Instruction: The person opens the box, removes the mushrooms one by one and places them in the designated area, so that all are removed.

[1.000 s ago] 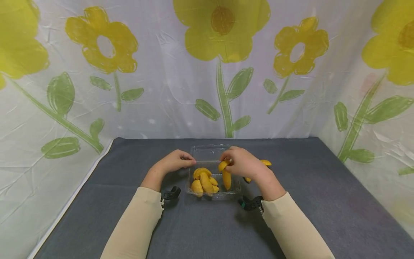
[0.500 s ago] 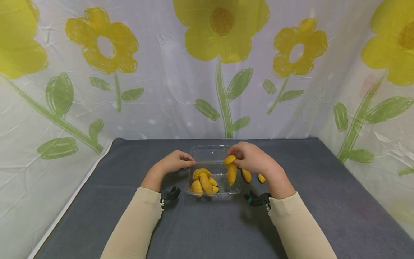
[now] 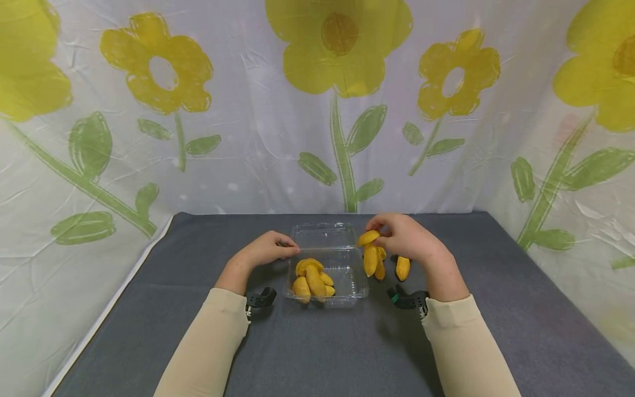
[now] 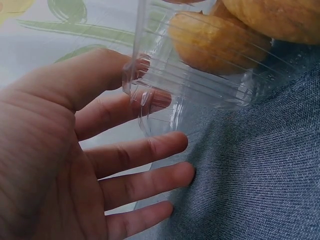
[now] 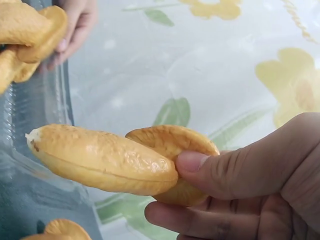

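Observation:
A yellow mushroom (image 3: 370,260) with a thick stem hangs from my right hand (image 3: 408,238), its cap pinched between thumb and fingers. In the right wrist view the stem of this mushroom (image 5: 105,160) points left, away from the thumb. An open clear plastic clamshell box (image 3: 351,282) stands on the table, several yellow mushrooms (image 3: 313,279) heaped in its left half. My left hand (image 3: 268,247) pinches the box's left edge near the hinge. The left wrist view has the thumb and index finger of this hand (image 4: 65,135) at the plastic rim, the other fingers extended.
Right of the box, another mushroom (image 3: 380,269) lies partly behind the held one, and a further mushroom (image 3: 402,268) lies beyond it. The raised lid (image 3: 322,236) leans back behind the box. A dark grey cloth (image 3: 317,347) covers the table; a flower-printed curtain (image 3: 248,138) hangs behind.
My right hand has carried the mushroom rightward and slightly up, from over the box's right half to just past its right edge. My left hand has stayed at the box.

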`<act>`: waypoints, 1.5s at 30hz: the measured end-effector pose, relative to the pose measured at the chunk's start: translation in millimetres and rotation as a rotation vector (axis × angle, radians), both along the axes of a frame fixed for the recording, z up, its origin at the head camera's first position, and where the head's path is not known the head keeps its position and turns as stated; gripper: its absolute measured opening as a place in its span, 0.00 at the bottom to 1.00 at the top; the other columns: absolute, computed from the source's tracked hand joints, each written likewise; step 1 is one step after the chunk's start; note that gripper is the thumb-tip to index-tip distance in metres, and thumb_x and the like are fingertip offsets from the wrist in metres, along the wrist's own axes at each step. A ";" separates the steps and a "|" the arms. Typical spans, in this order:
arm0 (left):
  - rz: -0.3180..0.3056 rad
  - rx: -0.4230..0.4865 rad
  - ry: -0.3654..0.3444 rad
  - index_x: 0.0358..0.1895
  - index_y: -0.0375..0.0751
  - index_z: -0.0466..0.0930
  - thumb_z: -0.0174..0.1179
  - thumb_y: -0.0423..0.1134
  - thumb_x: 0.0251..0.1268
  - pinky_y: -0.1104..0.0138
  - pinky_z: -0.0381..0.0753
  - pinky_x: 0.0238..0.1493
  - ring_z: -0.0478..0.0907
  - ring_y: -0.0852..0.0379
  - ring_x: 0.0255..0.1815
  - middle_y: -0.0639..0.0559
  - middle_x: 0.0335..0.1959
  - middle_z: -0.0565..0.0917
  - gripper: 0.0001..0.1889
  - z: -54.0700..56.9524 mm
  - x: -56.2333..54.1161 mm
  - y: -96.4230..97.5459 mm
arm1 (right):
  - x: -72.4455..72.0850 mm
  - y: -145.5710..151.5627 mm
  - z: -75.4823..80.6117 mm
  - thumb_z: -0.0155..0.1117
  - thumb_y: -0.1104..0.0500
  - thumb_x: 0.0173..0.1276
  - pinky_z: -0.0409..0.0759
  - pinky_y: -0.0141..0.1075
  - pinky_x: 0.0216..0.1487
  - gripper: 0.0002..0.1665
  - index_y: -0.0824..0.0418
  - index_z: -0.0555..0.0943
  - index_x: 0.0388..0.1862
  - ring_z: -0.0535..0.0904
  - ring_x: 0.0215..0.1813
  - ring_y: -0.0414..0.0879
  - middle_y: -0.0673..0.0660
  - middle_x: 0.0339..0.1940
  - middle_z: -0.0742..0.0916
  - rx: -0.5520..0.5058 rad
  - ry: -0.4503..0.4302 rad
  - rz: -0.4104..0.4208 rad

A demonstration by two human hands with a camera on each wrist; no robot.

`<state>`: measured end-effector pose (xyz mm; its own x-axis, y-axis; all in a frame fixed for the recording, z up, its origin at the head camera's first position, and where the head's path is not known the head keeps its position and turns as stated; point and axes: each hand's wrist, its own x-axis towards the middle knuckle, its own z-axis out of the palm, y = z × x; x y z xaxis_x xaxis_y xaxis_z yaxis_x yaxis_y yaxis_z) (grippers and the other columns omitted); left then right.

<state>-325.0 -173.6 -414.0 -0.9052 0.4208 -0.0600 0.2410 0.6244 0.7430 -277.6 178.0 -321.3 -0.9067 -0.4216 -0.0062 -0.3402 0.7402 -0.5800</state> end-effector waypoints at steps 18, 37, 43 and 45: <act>-0.006 -0.002 0.004 0.55 0.43 0.88 0.63 0.48 0.75 0.51 0.81 0.53 0.83 0.51 0.48 0.49 0.52 0.86 0.16 -1.8 -1.7 -0.3 | -3.5 45.7 6.8 0.60 0.66 0.74 0.79 0.52 0.53 0.19 0.63 0.80 0.61 0.79 0.60 0.61 0.64 0.61 0.82 -0.028 -0.017 -0.083; 0.011 -0.010 0.002 0.56 0.43 0.88 0.63 0.48 0.75 0.52 0.81 0.53 0.82 0.53 0.47 0.50 0.51 0.86 0.16 -3.3 -2.7 0.7 | -9.3 100.9 -4.9 0.60 0.66 0.73 0.74 0.59 0.59 0.22 0.68 0.78 0.64 0.76 0.60 0.64 0.69 0.62 0.79 -0.034 -0.052 -0.187; 0.011 -0.020 0.003 0.55 0.44 0.88 0.63 0.48 0.75 0.52 0.81 0.53 0.82 0.54 0.47 0.50 0.51 0.86 0.16 -4.0 -3.5 1.0 | -9.4 119.2 -12.2 0.58 0.68 0.73 0.73 0.62 0.59 0.22 0.72 0.77 0.64 0.76 0.59 0.65 0.72 0.61 0.79 -0.049 -0.065 -0.226; 0.009 -0.019 0.004 0.55 0.44 0.88 0.63 0.48 0.75 0.52 0.81 0.53 0.82 0.54 0.47 0.50 0.51 0.86 0.16 -4.3 -3.8 1.0 | -9.6 124.9 -15.1 0.58 0.68 0.72 0.72 0.63 0.60 0.23 0.72 0.76 0.65 0.76 0.59 0.65 0.72 0.61 0.79 -0.054 -0.070 -0.243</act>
